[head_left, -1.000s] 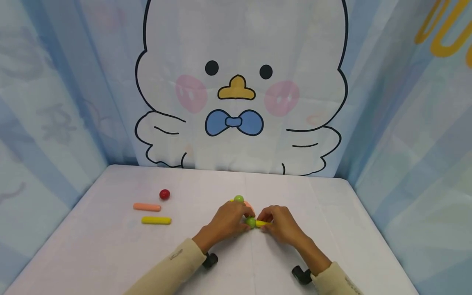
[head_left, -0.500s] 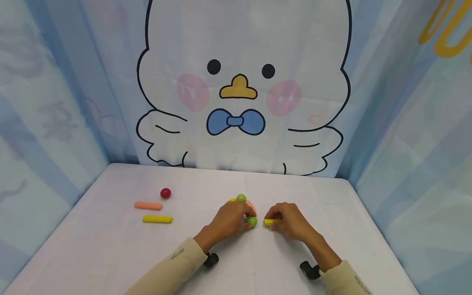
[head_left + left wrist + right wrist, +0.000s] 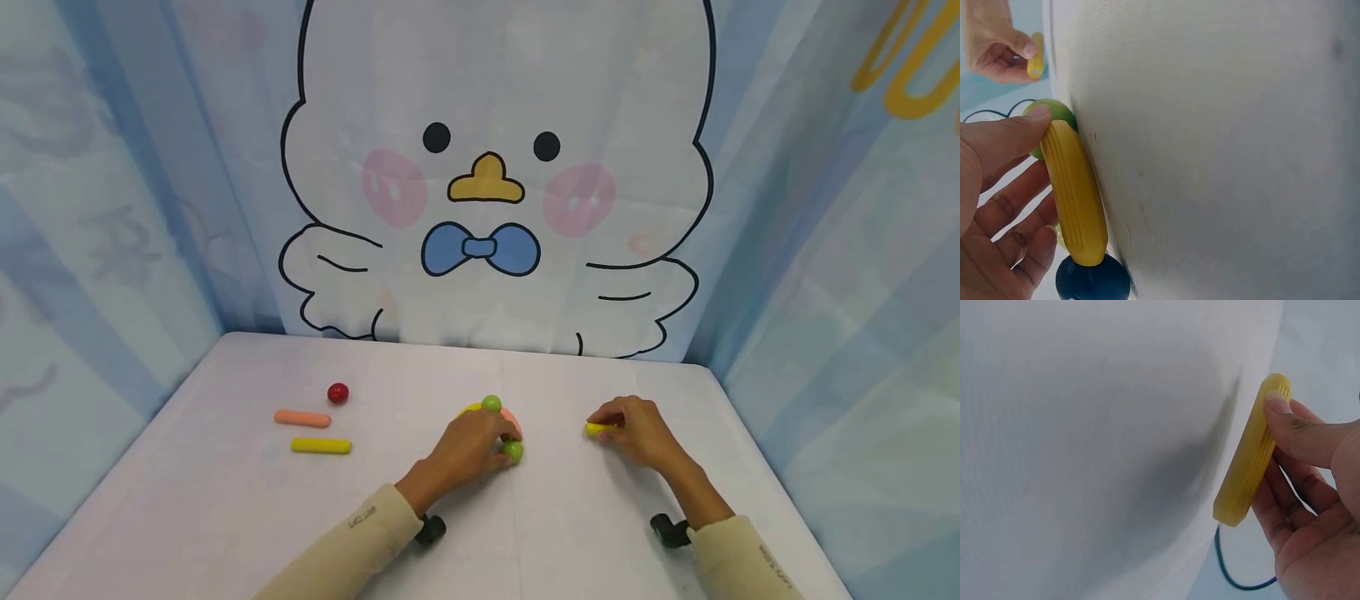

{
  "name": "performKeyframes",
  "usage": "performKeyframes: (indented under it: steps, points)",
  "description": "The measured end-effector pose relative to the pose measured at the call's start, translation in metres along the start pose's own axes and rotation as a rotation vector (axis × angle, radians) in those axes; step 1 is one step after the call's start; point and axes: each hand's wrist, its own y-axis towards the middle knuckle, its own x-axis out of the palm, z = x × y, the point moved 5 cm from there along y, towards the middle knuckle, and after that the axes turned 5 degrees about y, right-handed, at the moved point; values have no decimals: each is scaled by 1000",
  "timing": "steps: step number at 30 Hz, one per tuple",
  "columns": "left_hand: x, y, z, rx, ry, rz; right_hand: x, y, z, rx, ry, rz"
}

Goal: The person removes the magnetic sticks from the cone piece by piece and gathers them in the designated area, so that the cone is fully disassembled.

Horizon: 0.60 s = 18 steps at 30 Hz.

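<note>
I see the left hand (image 3: 467,443) stay put, fingers nearly together, pinching the green ball (image 3: 513,452), the yellow piece (image 3: 1075,197) beside them; the right hand (image 3: 637,429) moves away rightward, fingers narrowly pinching the yellow stick (image 3: 1249,459), leaving that link, I judge, unmade

Four balls: the near green ball (image 3: 513,452), the far green ball (image 3: 491,403) beyond it, a red ball (image 3: 338,393) well left of it, a dark blue ball (image 3: 1092,278) left of it. At least three yellow pieces: a thick bar (image 3: 1075,194) touching it, a straight stick (image 3: 321,446) well left, a held stick (image 3: 1250,456) to its right; whether a yellow patch (image 3: 472,407) makes four is unclear. Two salmon pieces: a straight rod (image 3: 302,418) well left, a curved piece (image 3: 513,420) just beyond.
</note>
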Motion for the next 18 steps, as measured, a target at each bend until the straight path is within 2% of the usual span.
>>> performKeyframes:
  steps: [10,18]
  points:
    - [1,0,1,12,7,24,-5,5,30,72,-16,4]
    - [-4,1,4,6,15,47,-5,5,28,86,-13,15]
